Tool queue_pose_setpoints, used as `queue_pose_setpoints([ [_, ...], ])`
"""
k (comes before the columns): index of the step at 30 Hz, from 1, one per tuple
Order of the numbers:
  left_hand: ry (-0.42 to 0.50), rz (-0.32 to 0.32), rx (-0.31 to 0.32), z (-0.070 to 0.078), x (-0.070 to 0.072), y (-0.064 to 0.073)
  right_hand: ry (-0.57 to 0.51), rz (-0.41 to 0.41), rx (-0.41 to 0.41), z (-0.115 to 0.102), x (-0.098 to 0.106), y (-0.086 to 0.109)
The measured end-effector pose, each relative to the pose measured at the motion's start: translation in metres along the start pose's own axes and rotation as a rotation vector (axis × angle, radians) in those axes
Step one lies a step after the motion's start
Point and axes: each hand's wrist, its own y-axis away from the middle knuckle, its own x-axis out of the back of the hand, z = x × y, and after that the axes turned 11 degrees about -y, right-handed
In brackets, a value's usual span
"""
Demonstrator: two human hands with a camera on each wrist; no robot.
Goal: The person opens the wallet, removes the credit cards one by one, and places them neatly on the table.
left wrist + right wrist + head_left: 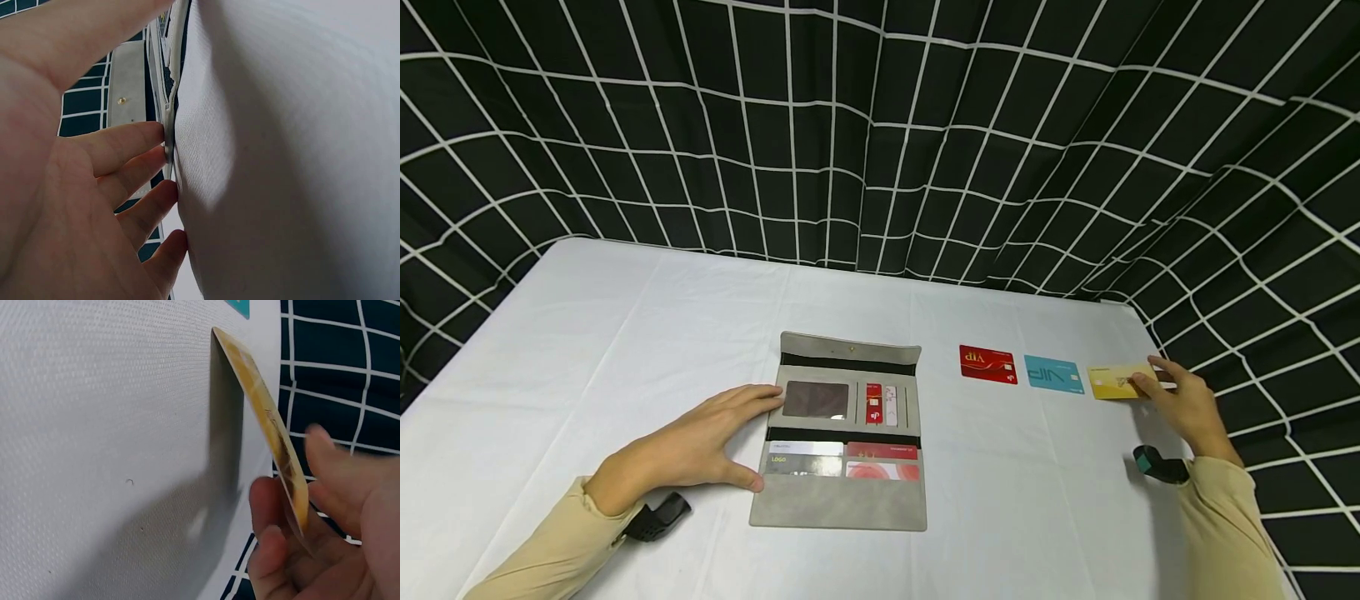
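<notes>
Left hand [700,442], spread, touches matte grey wallet [838,504]; right hand [1186,410] pinches thin yellow card [1107,382].

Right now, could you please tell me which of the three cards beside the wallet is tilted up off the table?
The yellow card, farthest right: the right hand holds its outer end raised, whereas the red card and blue card lie flat, untouched.

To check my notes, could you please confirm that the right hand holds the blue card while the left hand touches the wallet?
Not quite: the right hand holds the yellow card, as the head view shows. The left hand does touch the wallet.
</notes>
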Motion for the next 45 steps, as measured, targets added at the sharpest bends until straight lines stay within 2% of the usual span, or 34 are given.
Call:
queue_pose_setpoints([
  [3, 0.004, -0.001, 0.002, 0.000, 0.000, 0.000, -0.022, -0.050, -0.057, -0.003, 0.001, 0.000],
  [6, 0.004, 0.001, 0.003, 0.000, 0.000, 0.001, -0.029, -0.075, -0.080, -0.005, 0.000, 0.000],
  [13, 0.000, 0.003, -0.002, 0.000, 0.000, 0.000, 0.010, -0.039, -0.018, -0.003, -0.004, -0.001],
  [19, -0.001, 0.007, -0.008, 0.000, 0.000, 0.000, -0.017, -0.047, -0.055, -0.004, -0.005, 0.000],
  [24, -0.002, 0.008, -0.008, 0.000, 0.001, 0.000, -0.038, -0.053, -0.050, -0.006, -0.004, 0.002],
  [38, -0.003, 0.005, -0.011, 0.000, 0.000, 0.000, -0.069, -0.034, 0.078, -0.026, -0.013, 0.012],
  [45, -0.002, 0.009, -0.009, 0.000, 0.000, 0.000, -0.067, -0.006, 0.174, -0.040, -0.015, 0.019],
])
